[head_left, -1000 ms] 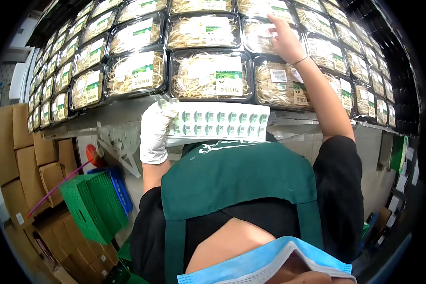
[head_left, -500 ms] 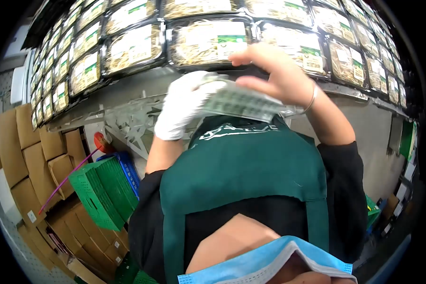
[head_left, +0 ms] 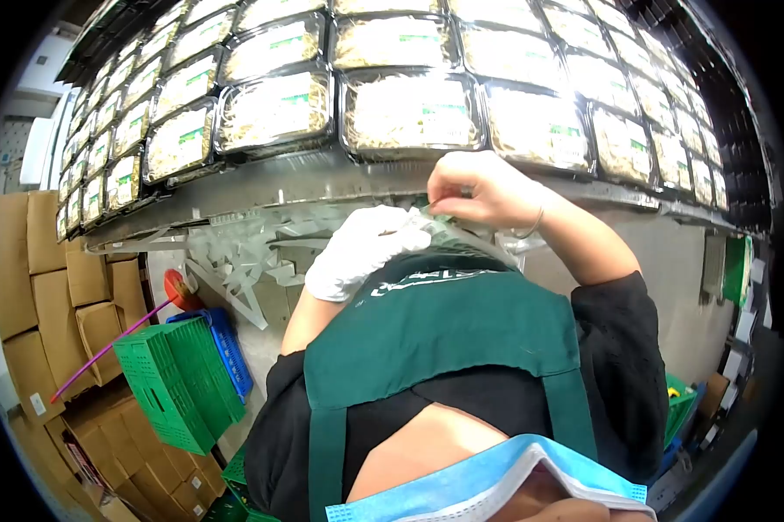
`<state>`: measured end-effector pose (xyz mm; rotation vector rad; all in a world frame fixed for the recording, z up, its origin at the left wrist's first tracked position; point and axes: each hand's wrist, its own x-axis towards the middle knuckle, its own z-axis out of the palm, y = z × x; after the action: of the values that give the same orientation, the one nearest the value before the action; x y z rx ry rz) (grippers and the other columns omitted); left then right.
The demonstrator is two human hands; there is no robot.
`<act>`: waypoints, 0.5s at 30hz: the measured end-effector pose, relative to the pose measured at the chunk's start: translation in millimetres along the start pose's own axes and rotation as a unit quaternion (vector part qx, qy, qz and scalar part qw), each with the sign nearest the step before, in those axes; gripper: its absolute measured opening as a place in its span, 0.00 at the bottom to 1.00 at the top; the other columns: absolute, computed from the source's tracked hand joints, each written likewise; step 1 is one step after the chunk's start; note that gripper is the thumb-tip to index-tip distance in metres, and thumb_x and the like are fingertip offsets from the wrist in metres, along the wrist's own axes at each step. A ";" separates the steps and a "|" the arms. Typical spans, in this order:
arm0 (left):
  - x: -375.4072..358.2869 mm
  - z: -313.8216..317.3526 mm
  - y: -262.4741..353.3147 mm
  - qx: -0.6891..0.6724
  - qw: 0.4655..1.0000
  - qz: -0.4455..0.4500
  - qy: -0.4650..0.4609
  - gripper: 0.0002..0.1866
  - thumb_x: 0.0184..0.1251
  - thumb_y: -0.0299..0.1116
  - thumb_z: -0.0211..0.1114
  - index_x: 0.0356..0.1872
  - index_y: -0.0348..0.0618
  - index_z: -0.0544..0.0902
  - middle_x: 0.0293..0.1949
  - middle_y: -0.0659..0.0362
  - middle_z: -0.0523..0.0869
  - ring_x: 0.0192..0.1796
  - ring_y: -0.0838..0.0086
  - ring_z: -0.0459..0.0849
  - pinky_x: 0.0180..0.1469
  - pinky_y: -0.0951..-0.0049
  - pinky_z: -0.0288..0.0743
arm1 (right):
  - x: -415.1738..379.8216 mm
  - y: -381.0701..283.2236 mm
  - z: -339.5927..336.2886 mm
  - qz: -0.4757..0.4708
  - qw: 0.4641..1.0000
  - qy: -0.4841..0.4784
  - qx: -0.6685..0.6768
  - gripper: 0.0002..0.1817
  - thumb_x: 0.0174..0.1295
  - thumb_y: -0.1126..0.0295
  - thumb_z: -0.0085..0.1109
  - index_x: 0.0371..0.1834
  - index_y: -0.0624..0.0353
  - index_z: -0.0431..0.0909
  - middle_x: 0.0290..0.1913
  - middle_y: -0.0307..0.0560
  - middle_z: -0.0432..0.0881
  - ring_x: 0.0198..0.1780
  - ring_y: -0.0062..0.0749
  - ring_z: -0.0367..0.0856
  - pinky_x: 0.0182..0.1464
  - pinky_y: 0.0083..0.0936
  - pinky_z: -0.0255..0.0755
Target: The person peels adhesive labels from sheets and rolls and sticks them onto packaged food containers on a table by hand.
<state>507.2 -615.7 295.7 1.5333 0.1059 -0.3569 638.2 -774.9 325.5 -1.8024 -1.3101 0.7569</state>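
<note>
My left hand (head_left: 366,248), in a white glove, grips a translucent sheet of labels (head_left: 472,241) in front of the green apron. Rows of small printed labels show faintly on this sheet. Bare, with a thin bracelet at the wrist, my right hand (head_left: 488,193) pinches at the sheet's upper edge beside the gloved fingers. Whether a single label has come loose there is hidden by the fingertips. Just beyond the hands stand clear-lidded black trays of pale strands (head_left: 412,113), bearing white and green labels.
The trays fill a metal table (head_left: 322,178) in rows. Scraps of backing strip (head_left: 244,261) hang and lie below its edge. Green crates (head_left: 179,378), a blue crate (head_left: 229,348), a red-headed pole (head_left: 113,344) and cardboard boxes (head_left: 57,296) stand at the left.
My right hand has come down, closing from spread fingers to a pinch at the sheet. The left hand and sheet have dropped lower in view, and the sheet now tilts away. The view has shifted.
</note>
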 end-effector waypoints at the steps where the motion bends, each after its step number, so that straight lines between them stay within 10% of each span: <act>1: 1.6 -0.2 -3.8 -0.038 0.999 0.030 -0.020 0.11 0.52 0.27 0.60 0.37 0.35 0.80 0.34 0.56 0.82 0.37 0.78 0.78 0.41 0.80 0.71 | 4.6 12.6 -16.7 -0.098 0.989 0.041 -0.101 0.05 0.48 0.74 0.59 0.27 0.59 0.74 0.26 0.40 0.75 0.30 0.25 0.74 0.37 0.20 0.68; 4: -2.5 -4.1 -2.9 -0.064 0.996 0.031 0.055 0.10 0.51 0.25 0.59 0.37 0.35 0.81 0.34 0.55 0.83 0.36 0.77 0.79 0.40 0.80 0.71 | 40.3 66.8 -115.0 0.051 0.977 0.206 0.028 0.09 0.53 0.68 0.55 0.36 0.59 0.73 0.33 0.40 0.76 0.40 0.23 0.72 0.45 0.21 0.66; 7: -8.6 -7.9 -19.1 -0.048 0.984 0.024 0.169 0.10 0.49 0.25 0.61 0.35 0.35 0.81 0.30 0.58 0.82 0.33 0.79 0.78 0.37 0.81 0.70 | 89.5 174.4 -204.5 0.090 0.894 0.381 -0.220 0.19 0.50 0.64 0.58 0.45 0.58 0.69 0.33 0.43 0.77 0.36 0.26 0.75 0.41 0.22 0.68; 13: -10.4 2.9 -26.5 -0.186 0.904 -0.004 0.386 0.09 0.46 0.25 0.61 0.31 0.35 0.80 0.28 0.60 0.81 0.31 0.79 0.77 0.35 0.80 0.70 | 121.8 215.0 -213.5 0.089 0.867 0.270 -0.409 0.19 0.51 0.63 0.53 0.48 0.52 0.68 0.33 0.44 0.78 0.38 0.38 0.76 0.42 0.30 0.69; 15: -13.2 2.5 -31.6 -0.220 0.886 0.016 0.408 0.08 0.46 0.23 0.60 0.31 0.34 0.79 0.28 0.59 0.81 0.30 0.78 0.77 0.35 0.80 0.70 | 113.5 208.6 -221.0 0.117 0.781 0.249 -0.561 0.24 0.52 0.56 0.52 0.54 0.48 0.65 0.45 0.45 0.75 0.48 0.38 0.71 0.50 0.34 0.65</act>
<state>485.1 -615.9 269.4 1.1367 0.7712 0.3501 955.9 -755.9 262.6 -2.8384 -1.2272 -0.5896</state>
